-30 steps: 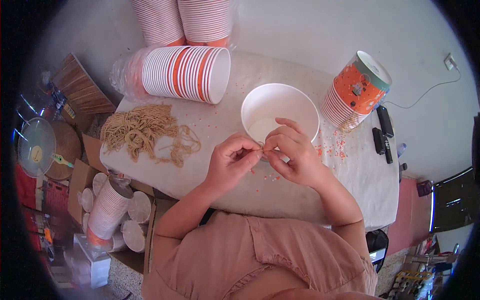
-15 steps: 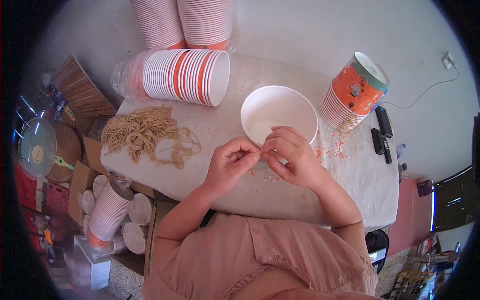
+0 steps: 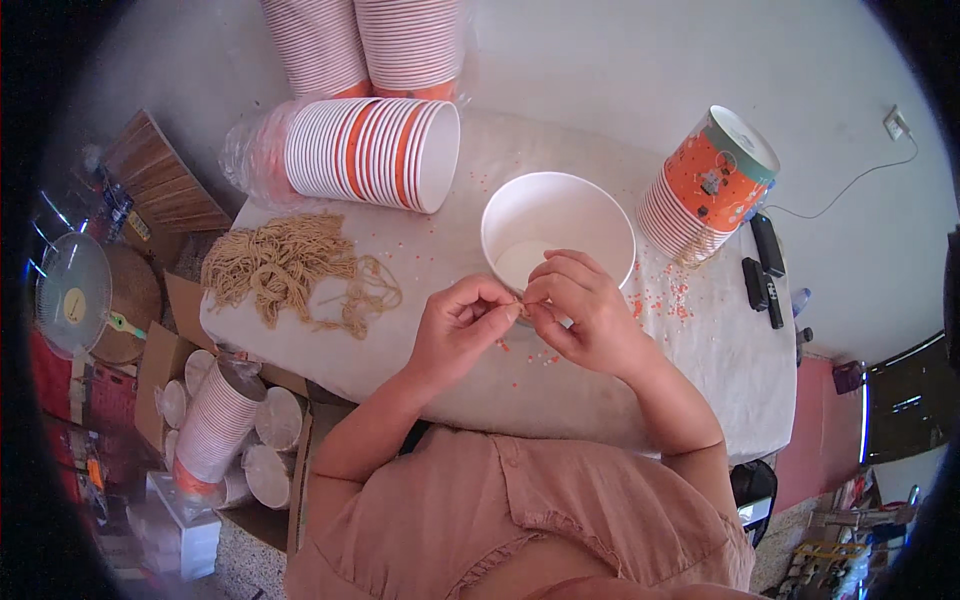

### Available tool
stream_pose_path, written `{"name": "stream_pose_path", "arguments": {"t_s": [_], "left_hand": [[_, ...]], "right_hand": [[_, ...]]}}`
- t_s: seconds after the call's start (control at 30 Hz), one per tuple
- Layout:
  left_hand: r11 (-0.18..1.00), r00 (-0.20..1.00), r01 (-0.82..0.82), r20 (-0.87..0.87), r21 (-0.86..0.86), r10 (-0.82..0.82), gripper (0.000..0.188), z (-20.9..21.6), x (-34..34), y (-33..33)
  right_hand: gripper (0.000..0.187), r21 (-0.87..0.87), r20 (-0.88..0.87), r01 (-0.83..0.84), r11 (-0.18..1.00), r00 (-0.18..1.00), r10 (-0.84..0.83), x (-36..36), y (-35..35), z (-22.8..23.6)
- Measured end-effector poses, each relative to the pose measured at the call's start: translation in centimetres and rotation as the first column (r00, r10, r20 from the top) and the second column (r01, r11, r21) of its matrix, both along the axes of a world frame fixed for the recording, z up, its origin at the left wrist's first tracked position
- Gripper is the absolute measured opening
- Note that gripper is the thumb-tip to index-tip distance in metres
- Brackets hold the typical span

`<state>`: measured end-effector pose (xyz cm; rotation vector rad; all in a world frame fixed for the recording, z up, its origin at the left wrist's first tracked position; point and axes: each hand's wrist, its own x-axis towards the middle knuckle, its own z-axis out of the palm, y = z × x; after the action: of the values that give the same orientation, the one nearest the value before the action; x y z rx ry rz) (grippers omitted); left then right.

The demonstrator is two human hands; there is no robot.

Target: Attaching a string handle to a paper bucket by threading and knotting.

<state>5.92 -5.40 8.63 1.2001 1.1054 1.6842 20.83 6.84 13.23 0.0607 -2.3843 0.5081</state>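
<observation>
Before me on the table stands a white paper bucket [image 3: 560,215], upright with its mouth tilted toward me. At its near rim my left hand [image 3: 462,325] is closed in a pinch. Close against it, my right hand [image 3: 583,315] pinches too, the fingertips of both hands nearly touching. Between them shows a small tan bit of twine, mostly hidden by the fingers. A tangled pile of tan twine [image 3: 285,262] lies left of my left hand, some loose strands trailing toward the bucket.
A nested bucket stack [image 3: 370,155] lies at the back left, before taller stacks [image 3: 410,45]. At right stands an upside-down orange-patterned stack [image 3: 710,180], near black devices [image 3: 760,275]. Orange and white scraps [image 3: 660,300] dot the table. A carton [image 3: 290,500] holds more buckets, lower left.
Both hands stay at the bucket's near rim, with only very slight finger movement. Nothing else has visibly shifted.
</observation>
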Motion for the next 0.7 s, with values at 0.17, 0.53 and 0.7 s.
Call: {"name": "stream_pose_path", "arguments": {"t_s": [0.17, 0.53, 0.7], "left_hand": [[1.0, 0.999, -0.024, 0.032, 0.01, 0.024, 0.001, 0.03, -0.03, 0.04], [0.965, 0.932, -0.189, -0.278, 0.18, 0.234, 0.004, 0.03, 0.15, 0.37], [0.985, 0.983, -0.147, -0.097, 0.092, 0.156, 0.006, -0.11, 0.28, 0.24]], "right_hand": [[0.015, -0.013, -0.029, 0.01, 1.0, 1.0, -0.01, -0.17, -0.12, 0.04], [0.014, 0.02, -0.016, 0.017, 1.0, 1.0, -0.017, 0.13, -0.11, -0.17], [0.014, 0.037, -0.007, 0.017, 0.999, 1.0, -0.017, 0.05, -0.36, 0.06]]}}
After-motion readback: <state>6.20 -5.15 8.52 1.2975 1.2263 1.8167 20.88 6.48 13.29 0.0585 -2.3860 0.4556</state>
